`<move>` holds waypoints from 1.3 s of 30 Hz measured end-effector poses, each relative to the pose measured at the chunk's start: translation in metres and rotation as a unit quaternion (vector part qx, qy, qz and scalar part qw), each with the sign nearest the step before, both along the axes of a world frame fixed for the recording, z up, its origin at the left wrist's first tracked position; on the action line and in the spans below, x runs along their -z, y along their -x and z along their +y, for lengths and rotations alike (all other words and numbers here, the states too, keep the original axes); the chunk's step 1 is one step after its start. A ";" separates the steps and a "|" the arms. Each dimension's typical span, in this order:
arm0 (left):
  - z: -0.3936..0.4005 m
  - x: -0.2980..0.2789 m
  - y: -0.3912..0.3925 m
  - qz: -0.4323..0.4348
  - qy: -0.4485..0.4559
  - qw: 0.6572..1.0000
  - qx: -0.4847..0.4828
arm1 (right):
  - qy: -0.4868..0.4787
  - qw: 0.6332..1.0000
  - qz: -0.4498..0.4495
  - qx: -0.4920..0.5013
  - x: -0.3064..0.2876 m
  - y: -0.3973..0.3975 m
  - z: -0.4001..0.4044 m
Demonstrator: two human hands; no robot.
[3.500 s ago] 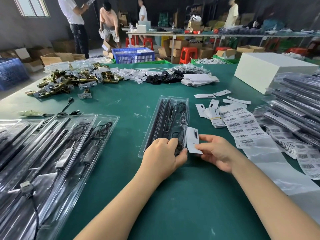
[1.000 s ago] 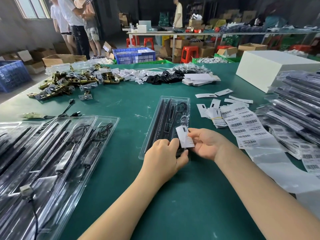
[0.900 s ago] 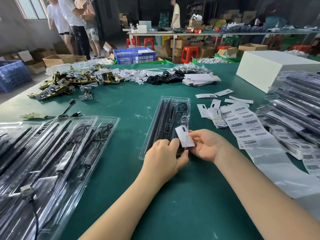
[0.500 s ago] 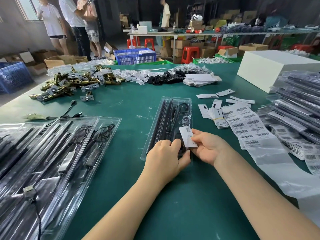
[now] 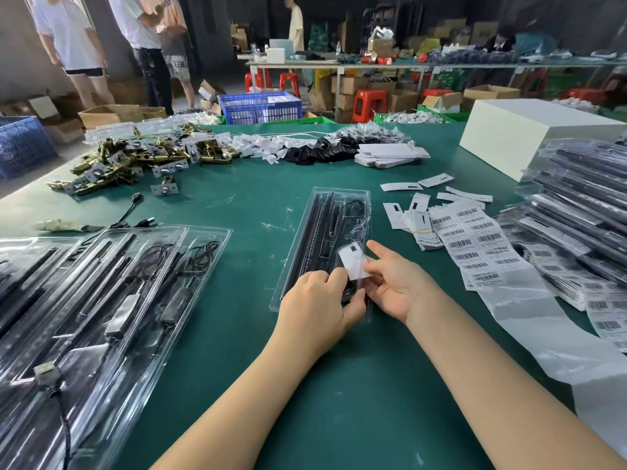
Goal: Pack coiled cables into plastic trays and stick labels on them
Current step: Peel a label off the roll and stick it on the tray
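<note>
A: Plastic tray point(image 5: 334, 212) lies mid-table on the green mat point(image 5: 339, 385), long side running away from the camera, black rods and a coiled cable point(image 5: 354, 206) inside.
B: Hands?
A: Both at the tray's near end. Left hand point(image 5: 319, 308) grips that end, fingers curled over the top, thumb at the right edge. Right hand point(image 5: 395, 288) pinches a small white card point(image 5: 353, 264) between thumb and fingers, index finger extended. Card is over the tray's near-right part, tilted.
B: Card touching the tray?
A: Cannot tell. It overlaps the clear lid in view; contact isn't resolvable.
B: Label stock?
A: Barcode label strip point(image 5: 475, 245) just right of the tray, backing paper trailing toward the camera. Loose white cards point(image 5: 400, 212) between strip and tray, one bundle in a rubber band.
B: Other trays?
A: Packed trays point(image 5: 112, 293) lie overlapped at near left, cables visible inside. Stack of bagged units point(image 5: 583, 212) at right edge, white box point(image 5: 529, 134) behind it.
B: Far side?
A: Pile of brass latch hardware point(image 5: 135, 161) far left, black and white small parts point(image 5: 325, 147) heaped far centre. People stand beyond the table.
</note>
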State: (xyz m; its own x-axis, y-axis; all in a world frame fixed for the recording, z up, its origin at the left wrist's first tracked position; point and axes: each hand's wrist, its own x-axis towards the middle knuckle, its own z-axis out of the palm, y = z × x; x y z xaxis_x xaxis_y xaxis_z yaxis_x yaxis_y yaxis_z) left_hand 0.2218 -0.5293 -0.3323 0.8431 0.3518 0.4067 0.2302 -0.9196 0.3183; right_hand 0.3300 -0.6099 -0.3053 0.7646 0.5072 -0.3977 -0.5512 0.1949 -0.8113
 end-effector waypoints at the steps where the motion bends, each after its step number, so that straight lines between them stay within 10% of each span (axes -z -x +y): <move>1: 0.000 0.000 0.000 0.006 -0.005 1.000 0.000 | -0.004 1.000 0.002 0.004 0.000 0.000 0.000; 39: 0.000 0.000 0.000 0.035 -0.005 0.999 -0.011 | -0.049 0.995 0.034 0.079 0.000 0.026 -0.005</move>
